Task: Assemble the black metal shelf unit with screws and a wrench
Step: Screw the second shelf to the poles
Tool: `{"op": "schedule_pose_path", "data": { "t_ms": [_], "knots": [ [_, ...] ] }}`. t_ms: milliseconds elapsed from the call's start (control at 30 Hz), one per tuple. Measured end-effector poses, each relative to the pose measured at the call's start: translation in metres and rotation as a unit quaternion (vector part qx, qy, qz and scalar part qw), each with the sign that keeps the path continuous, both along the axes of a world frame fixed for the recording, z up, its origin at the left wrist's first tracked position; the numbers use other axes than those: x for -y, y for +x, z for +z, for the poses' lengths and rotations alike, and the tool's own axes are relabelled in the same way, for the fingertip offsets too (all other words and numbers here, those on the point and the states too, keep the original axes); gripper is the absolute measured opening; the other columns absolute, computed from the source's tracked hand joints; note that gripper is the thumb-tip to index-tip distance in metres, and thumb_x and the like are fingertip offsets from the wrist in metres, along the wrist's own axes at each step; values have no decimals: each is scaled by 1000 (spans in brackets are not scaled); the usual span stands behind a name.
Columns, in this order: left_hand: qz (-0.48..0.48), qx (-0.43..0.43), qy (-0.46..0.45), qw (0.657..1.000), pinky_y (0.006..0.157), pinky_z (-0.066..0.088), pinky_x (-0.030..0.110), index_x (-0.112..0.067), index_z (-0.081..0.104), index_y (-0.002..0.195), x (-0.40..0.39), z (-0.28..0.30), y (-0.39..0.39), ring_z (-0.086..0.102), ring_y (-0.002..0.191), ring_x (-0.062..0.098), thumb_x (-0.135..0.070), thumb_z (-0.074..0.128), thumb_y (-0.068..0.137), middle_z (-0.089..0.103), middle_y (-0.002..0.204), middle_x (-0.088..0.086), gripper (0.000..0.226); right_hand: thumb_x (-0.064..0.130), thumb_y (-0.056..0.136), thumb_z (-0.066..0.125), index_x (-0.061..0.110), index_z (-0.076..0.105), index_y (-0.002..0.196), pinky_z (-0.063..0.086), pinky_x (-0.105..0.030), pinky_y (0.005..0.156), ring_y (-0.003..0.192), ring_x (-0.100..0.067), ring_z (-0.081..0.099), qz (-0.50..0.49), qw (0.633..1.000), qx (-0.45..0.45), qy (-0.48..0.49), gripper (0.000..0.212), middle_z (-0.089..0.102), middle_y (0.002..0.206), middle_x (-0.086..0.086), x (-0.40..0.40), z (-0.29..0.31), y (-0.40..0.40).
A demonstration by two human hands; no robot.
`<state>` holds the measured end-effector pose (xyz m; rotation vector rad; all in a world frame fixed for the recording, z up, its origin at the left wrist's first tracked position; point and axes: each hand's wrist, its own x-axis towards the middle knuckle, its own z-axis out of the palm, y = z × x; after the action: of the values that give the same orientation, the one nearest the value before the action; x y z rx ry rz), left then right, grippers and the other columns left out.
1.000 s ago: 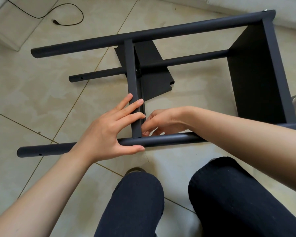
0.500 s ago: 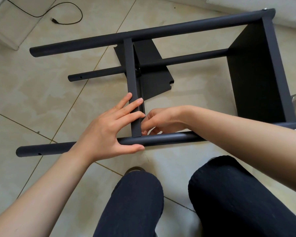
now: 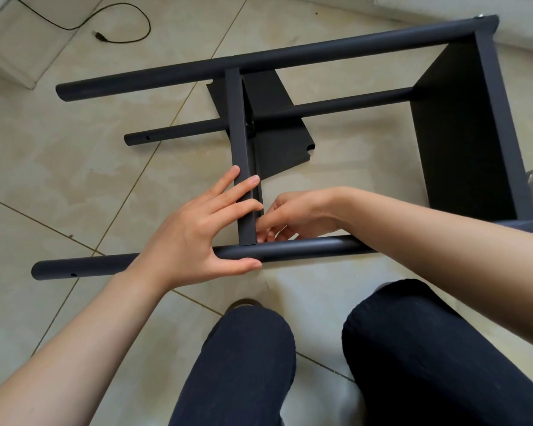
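No readable text or labels.

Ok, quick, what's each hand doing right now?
Left hand: open, straight fingers on the crossbar, thumb against the near tube.
Right hand: fingers curled at the joint; contents cannot be told.

Beige tiled floor (image 3: 74, 179), black cable (image 3: 126, 32) lying far left, dark trousers (image 3: 243, 364)

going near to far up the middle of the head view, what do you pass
Knees → near tube → left hand pressing the shelf edge → middle tube → far tube → black cable.
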<state>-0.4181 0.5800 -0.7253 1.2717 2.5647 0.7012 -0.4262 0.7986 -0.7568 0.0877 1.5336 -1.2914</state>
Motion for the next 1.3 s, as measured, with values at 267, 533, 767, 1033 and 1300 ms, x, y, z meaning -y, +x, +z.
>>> {"op": "schedule_pose_path", "data": {
  "t_ms": [267, 533, 767, 1033, 1300],
  "knots": [
    [2, -4, -2, 1000, 110, 42, 42, -22, 59, 137, -1, 1, 0, 16, 155, 14, -66, 65, 80, 32, 163, -8, 72, 18, 91, 60, 14, 68, 65, 49, -26, 73, 72, -14, 57, 3, 1000, -19, 7, 28, 61, 78, -5, 6, -2, 0],
    [3, -8, -3, 1000, 111, 41, 42, -21, 59, 137, 0, 0, -1, 16, 155, 14, -66, 65, 80, 32, 163, -8, 73, 16, 94, 59, 15, 69, 73, 51, -28, 77, 76, -13, 61, 3, 999, -5, -42, 23, 64, 82, -3, -1, -3, -1],
    [1, -13, -6, 1000, 111, 40, 41, -23, 58, 137, 0, 0, 0, 15, 155, 14, -67, 64, 80, 32, 163, -8, 73, 19, 92, 62, 7, 65, 94, 51, -32, 82, 84, -19, 59, 4, 999, -7, -32, 13, 61, 90, -9, -1, -5, -2],
    [0, -22, -8, 1000, 111, 39, 37, -22, 58, 140, 2, -1, 0, 15, 155, 13, -66, 64, 81, 31, 163, -9, 74, 12, 90, 61, 10, 66, 71, 49, -31, 77, 76, -18, 58, -7, 1000, -7, -28, 19, 61, 77, -7, 5, -4, 0],
    [-1, -37, -54, 998, 114, 34, 39, -26, 43, 152, 1, 1, 4, 6, 156, 12, -71, 55, 85, 22, 166, -11, 81, 36, 96, 59, 25, 64, 66, 39, -9, 54, 56, 1, 50, 41, 970, -194, 140, 32, 56, 52, 20, -4, 34, 21]
  ]
}}
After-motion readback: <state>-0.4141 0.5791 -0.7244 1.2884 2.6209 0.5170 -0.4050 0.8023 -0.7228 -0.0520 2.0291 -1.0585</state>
